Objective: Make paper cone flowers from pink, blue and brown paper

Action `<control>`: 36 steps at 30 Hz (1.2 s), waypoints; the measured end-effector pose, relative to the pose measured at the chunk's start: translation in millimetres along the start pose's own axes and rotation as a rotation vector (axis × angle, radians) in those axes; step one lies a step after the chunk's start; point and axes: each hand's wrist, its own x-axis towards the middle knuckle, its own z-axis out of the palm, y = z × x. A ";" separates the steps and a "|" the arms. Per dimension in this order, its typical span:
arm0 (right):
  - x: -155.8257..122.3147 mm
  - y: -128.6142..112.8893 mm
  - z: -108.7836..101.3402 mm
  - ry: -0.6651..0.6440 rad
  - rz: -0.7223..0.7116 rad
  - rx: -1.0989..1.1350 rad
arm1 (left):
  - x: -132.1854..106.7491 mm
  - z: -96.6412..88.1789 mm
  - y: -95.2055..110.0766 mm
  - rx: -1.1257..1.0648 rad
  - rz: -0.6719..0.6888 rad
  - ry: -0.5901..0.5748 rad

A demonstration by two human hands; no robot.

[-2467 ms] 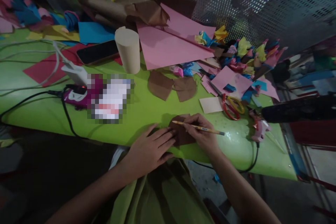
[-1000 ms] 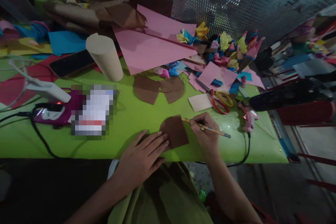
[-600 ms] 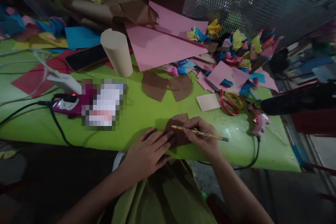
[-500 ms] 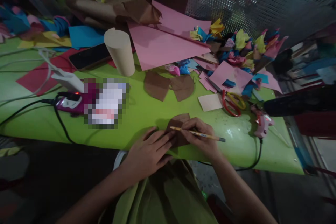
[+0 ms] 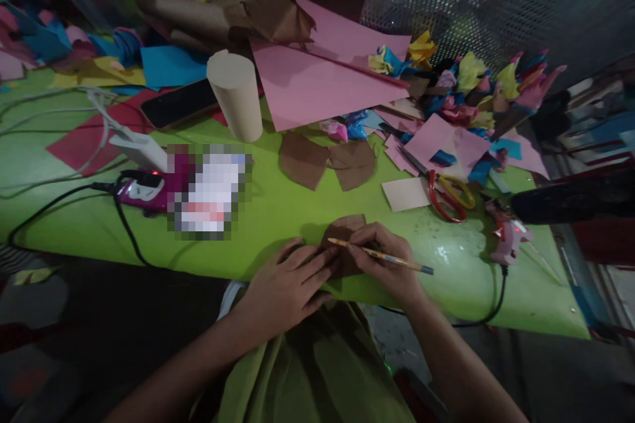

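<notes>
My right hand [image 5: 387,263] is closed around a pencil [image 5: 397,259], its tip pointing left. A piece of brown paper [image 5: 351,223] with a curved top lies under both hands at the table's near edge. My left hand [image 5: 292,277] rests on the paper's left side with fingers stretched out, close to the pencil tip. Farther back lie two more brown paper pieces [image 5: 305,160], their inner corners meeting. Part of the paper between my hands is hidden by the fingers.
On the green table [image 5: 268,231] stand a beige paper roll [image 5: 237,99] and a magenta power adapter [image 5: 143,190] beside a blurred-out phone [image 5: 213,192]. To the right are scissors [image 5: 449,197] and a pink glue gun [image 5: 508,238]. Pink paper [image 5: 322,82] and crumpled coloured paper [image 5: 471,73] lie behind.
The whole view has shifted slightly, so the table's things appear farther right. Both hands keep nearly the same position on the brown paper, and the pencil stays in my right hand.
</notes>
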 end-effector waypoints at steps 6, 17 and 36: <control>-6.5 6.2 -4.2 0.148 0.098 -0.102 | 0.9 -1.1 0.4 -0.003 -0.005 0.039; -9.3 11.7 -12.1 0.385 0.142 -0.235 | 5.4 -6.2 -2.4 0.036 0.043 0.073; -11.8 14.7 -12.5 0.491 0.110 -0.180 | -1.1 -6.7 -3.2 -0.059 0.032 0.128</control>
